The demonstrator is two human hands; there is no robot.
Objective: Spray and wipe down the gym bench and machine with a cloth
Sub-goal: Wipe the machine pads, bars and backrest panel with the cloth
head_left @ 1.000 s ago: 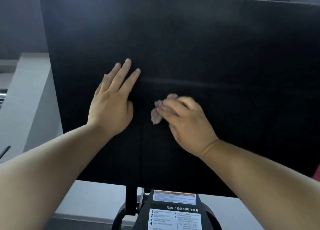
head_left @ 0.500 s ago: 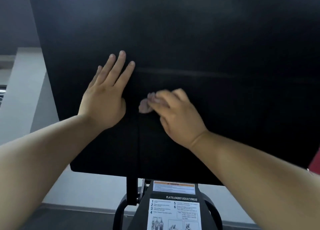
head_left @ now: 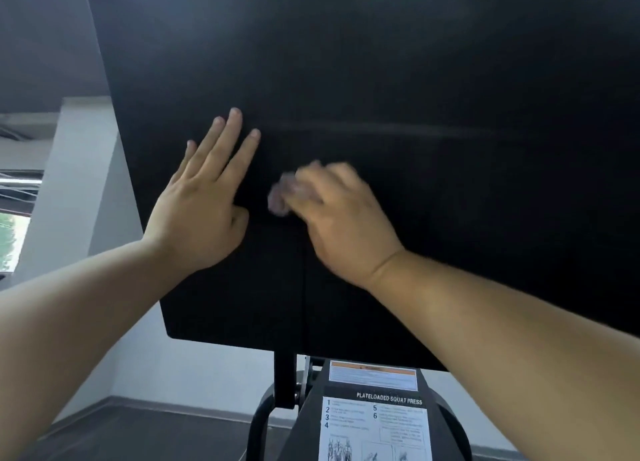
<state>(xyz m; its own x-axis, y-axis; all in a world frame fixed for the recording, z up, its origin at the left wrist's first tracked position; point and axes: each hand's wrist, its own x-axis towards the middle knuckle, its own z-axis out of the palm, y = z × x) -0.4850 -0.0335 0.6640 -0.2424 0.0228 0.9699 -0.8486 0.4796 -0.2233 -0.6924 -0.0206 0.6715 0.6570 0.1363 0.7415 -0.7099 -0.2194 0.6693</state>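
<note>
A large black plate of the squat press machine (head_left: 415, 79) fills most of the view. My left hand (head_left: 204, 200) lies flat on it with straight, spread fingers. Just to its right, my right hand (head_left: 339, 218) presses a small pinkish cloth (head_left: 278, 200) against the black surface; the fingers are bent over the cloth and blurred by motion. Only a wad of the cloth shows past the fingertips. No spray bottle is in view.
Below the plate stands the machine's black frame (head_left: 284, 374) with an instruction label (head_left: 375, 426) reading "PLATELOADED SQUAT PRESS". A white pillar (head_left: 76, 183) and a window (head_left: 14, 238) lie to the left. Grey floor (head_left: 156, 436) shows at the bottom left.
My right hand has slid the cloth leftward across the plate, closer to my left hand. The left hand stays flat in the same spot. The camera has shifted slightly.
</note>
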